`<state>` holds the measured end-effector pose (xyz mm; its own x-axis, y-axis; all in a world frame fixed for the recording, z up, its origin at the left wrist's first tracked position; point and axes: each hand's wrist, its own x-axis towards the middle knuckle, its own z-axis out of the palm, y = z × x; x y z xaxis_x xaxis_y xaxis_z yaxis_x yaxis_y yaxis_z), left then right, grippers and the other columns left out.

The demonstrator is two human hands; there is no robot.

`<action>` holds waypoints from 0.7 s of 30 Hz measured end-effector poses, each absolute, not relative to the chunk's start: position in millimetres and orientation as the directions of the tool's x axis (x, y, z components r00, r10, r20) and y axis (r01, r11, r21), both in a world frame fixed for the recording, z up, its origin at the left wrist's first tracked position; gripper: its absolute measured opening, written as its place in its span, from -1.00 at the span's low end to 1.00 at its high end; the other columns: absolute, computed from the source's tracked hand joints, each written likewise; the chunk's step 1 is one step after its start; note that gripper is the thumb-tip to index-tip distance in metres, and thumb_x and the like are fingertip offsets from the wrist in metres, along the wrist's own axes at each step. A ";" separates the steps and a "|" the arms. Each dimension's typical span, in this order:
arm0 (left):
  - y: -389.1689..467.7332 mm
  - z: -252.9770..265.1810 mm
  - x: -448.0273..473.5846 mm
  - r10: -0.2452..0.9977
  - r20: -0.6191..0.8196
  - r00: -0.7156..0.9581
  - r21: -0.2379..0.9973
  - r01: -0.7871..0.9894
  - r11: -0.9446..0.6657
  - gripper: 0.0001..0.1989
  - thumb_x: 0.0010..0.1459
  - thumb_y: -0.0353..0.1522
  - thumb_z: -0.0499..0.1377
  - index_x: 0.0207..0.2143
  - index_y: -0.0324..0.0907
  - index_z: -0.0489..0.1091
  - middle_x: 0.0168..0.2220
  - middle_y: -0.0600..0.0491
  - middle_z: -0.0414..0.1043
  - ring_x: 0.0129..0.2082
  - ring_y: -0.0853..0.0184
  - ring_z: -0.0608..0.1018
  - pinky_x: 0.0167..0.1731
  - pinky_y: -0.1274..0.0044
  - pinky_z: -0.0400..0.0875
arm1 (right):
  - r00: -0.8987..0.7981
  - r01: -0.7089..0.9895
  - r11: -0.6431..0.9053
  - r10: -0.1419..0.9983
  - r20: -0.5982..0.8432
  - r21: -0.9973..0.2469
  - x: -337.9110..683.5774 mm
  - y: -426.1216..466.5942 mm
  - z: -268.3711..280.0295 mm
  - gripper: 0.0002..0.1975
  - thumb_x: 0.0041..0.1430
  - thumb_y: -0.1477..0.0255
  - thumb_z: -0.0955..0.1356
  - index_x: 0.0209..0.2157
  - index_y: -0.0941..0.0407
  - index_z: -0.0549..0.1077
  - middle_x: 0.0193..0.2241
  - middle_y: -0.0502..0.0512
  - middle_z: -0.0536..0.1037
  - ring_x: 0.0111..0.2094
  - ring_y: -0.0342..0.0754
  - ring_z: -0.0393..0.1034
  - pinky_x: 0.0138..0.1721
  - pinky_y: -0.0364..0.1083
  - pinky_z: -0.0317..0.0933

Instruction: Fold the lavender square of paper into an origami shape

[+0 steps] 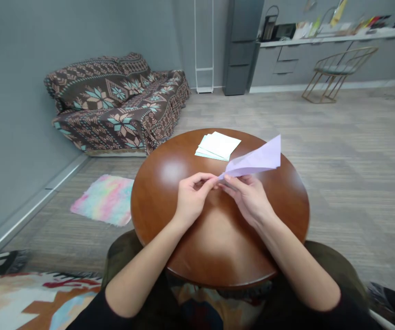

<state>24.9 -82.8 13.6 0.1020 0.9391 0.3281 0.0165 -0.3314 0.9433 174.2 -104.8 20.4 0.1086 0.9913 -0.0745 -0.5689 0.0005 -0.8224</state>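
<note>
- Now, the left hand (192, 195) is pinching the narrow end of a pale purple, folded paper sheet (261, 157) between thumb and fingers.
- Right beside it, the right hand (250, 197) is gripping that same sheet, its thumb pressing close to the narrow end.
- And the purple sheet is hovering over the round, glossy, reddish-brown tabletop (156, 201), its wide end fanning out towards the far right edge.
- Just beyond, a loose, fanned stack of whitish and pale mint paper sheets (219, 145) is lying near the far edge.
- Off the left edge, a fluffy, pastel rainbow rug (104, 199) is lying on the grey floor (348, 183).
</note>
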 end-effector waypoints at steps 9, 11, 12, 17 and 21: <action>-87.7 16.7 27.8 0.943 0.254 0.214 0.967 -0.086 -0.240 -0.74 0.23 -0.20 0.25 -0.31 -0.24 0.55 -0.38 -0.01 0.59 -0.40 0.32 0.62 -0.26 0.48 0.58 | 0.152 -0.541 0.079 0.988 -0.005 -0.837 175.6 -103.3 19.6 -0.76 -0.07 0.39 0.58 -0.41 0.11 0.51 -0.41 -0.01 0.56 -0.34 -0.08 0.49 -0.17 0.00 0.43; -89.2 15.4 29.9 0.939 0.241 0.246 0.970 -0.078 -0.228 -0.77 0.19 -0.23 0.28 -0.32 -0.24 0.54 -0.39 0.00 0.57 -0.40 0.33 0.61 -0.27 0.49 0.58 | 0.209 -0.479 0.126 0.978 0.027 -0.869 176.4 -102.5 19.4 -0.75 -0.07 0.40 0.58 -0.44 0.11 0.47 -0.42 -0.04 0.53 -0.37 -0.12 0.46 -0.21 -0.05 0.41; -89.5 14.1 31.2 0.937 0.234 0.258 0.972 -0.073 -0.223 -0.80 0.16 -0.25 0.31 -0.33 -0.23 0.52 -0.40 0.01 0.57 -0.41 0.34 0.61 -0.27 0.49 0.58 | 0.236 -0.439 0.145 0.971 0.042 -0.887 176.5 -102.2 19.2 -0.75 -0.08 0.41 0.58 -0.43 0.10 0.46 -0.42 -0.05 0.52 -0.38 -0.14 0.43 -0.24 -0.08 0.40; -88.0 8.1 35.5 0.943 0.178 0.282 0.983 -0.093 -0.157 -0.79 0.14 -0.25 0.33 -0.34 -0.24 0.50 -0.42 0.01 0.56 -0.42 0.33 0.61 -0.28 0.45 0.60 | 0.339 -0.346 0.229 0.935 0.107 -0.910 175.3 -101.1 19.5 -0.51 -0.14 0.48 0.58 -0.19 0.03 0.35 -0.35 -0.07 0.56 -0.36 -0.13 0.47 -0.28 -0.13 0.38; -88.0 12.2 34.3 0.941 0.206 0.269 0.977 -0.109 -0.183 -0.79 0.15 -0.26 0.32 -0.33 -0.24 0.49 -0.42 0.02 0.55 -0.43 0.35 0.60 -0.29 0.48 0.58 | 0.314 -0.503 0.176 0.949 0.010 -0.846 175.9 -99.1 19.5 -0.20 -0.20 0.50 0.60 0.05 -0.01 0.19 -0.24 0.00 0.64 -0.23 -0.07 0.55 -0.12 -0.05 0.40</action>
<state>34.3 -88.0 12.2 0.2692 0.9408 0.2062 -0.1085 -0.1831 0.9771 175.9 -99.1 19.5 0.3143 0.9493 0.0105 -0.5027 0.1758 -0.8464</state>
